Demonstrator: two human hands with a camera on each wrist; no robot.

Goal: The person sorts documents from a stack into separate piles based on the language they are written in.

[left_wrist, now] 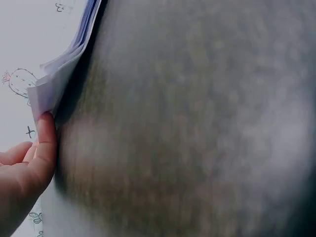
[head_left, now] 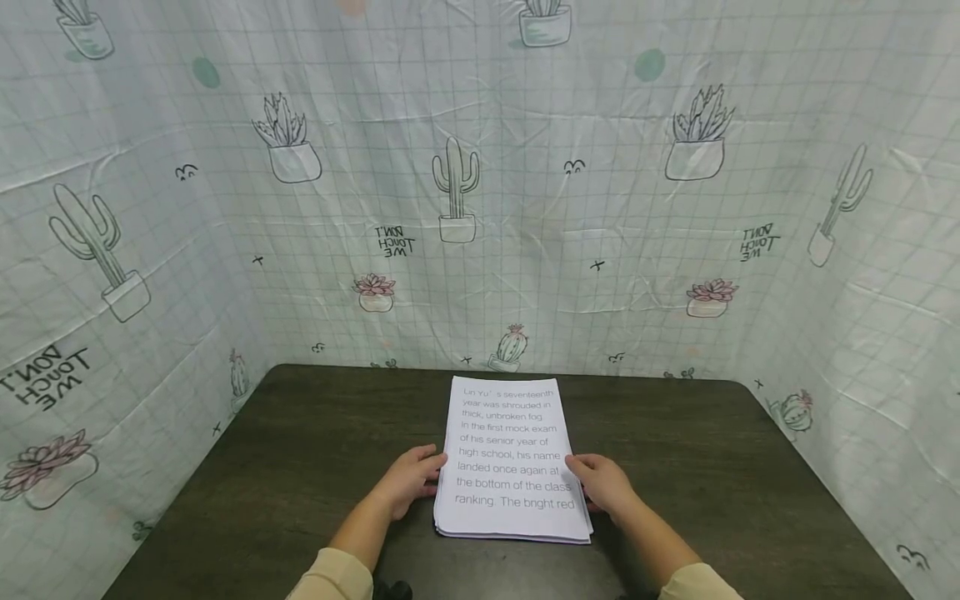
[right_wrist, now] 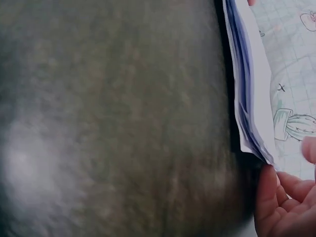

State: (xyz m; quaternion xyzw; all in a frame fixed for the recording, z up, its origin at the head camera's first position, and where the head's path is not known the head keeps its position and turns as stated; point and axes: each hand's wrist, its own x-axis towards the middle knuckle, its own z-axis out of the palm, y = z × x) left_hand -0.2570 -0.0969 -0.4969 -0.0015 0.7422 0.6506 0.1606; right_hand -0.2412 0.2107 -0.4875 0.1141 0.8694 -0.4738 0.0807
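Note:
A stack of white paper sheets (head_left: 510, 523) with large printed English text on top lies between the two hands in the head view. Its layered, slightly uneven edges show in both wrist views. My left hand (head_left: 408, 479) is at the stack's left edge, with fingertips touching it. In the left wrist view a finger (left_wrist: 46, 143) meets the corner of the paper (left_wrist: 52, 89). On the opposite side, my right hand (head_left: 603, 482) touches the right edge. There the right wrist view shows fingers (right_wrist: 267, 192) against the stack's corner (right_wrist: 256, 113), the thumb apart. Parts of the fingers are hidden.
The stack is over a dark wooden table (head_left: 300, 467) with rounded far corners. A pale cloth curtain (head_left: 525, 208) printed with cacti and grid lines surrounds it at the back and both sides. A small black object (head_left: 393, 590) shows beside the left sleeve.

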